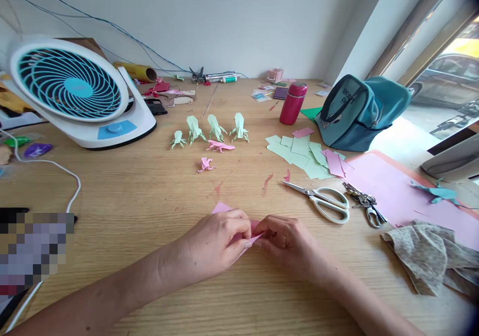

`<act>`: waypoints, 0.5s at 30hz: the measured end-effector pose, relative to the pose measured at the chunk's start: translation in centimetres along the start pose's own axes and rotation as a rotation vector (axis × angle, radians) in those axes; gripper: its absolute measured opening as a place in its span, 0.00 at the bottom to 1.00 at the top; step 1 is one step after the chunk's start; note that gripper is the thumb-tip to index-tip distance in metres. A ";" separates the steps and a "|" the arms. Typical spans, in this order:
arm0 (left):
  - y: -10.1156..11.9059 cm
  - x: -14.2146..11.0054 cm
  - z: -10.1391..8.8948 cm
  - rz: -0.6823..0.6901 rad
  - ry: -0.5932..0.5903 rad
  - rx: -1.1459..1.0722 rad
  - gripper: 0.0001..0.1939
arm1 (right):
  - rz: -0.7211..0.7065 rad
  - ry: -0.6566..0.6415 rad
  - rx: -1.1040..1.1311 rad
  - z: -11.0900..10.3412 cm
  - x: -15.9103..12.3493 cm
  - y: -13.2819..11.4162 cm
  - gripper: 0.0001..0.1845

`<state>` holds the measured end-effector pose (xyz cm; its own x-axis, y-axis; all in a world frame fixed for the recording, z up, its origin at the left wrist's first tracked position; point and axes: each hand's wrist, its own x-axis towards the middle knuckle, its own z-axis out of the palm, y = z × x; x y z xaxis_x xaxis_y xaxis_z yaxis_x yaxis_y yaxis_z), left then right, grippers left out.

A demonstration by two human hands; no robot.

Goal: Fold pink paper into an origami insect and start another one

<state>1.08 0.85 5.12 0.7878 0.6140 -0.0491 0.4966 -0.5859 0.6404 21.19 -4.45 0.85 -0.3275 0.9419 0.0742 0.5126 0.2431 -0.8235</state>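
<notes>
Between my two hands is a piece of pink paper (221, 207), partly folded, just above the wooden table. My left hand (224, 236) pinches its near edge between thumb and fingers and covers much of it. From the other side my right hand (286, 239) grips the paper's right end with bent fingers. How the folds lie under the fingers is hidden. Beyond my hands stand several pale green folded paper insects (193, 129). In front of them sit two pink folded paper figures, one long (220, 146) and one small (205, 164).
White-handled scissors (331, 205) and a bunch of keys (368, 206) lie to the right, near green paper pieces (292, 151), pink sheets (389, 191) and a crumpled cloth (422, 251). Farther back are a red flask (294, 103), a teal bag (359, 111) and, at left, a fan (78, 87).
</notes>
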 end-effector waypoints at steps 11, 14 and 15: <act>-0.2 0.7 -1.4 0.129 0.035 -0.078 0.10 | -0.166 0.083 0.050 -0.7 -0.2 -0.1 0.07; -0.4 0.7 -1.4 0.144 0.074 -0.016 0.11 | -0.143 0.097 0.059 -0.6 -0.2 0.1 0.05; -0.4 0.7 -1.3 0.154 0.085 0.010 0.11 | -0.130 0.101 0.067 -0.6 -0.2 0.1 0.04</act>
<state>0.97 2.25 5.85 0.8215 0.5586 0.1144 0.3762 -0.6818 0.6274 21.77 -4.45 1.05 -0.3047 0.9228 0.2359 0.4160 0.3517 -0.8386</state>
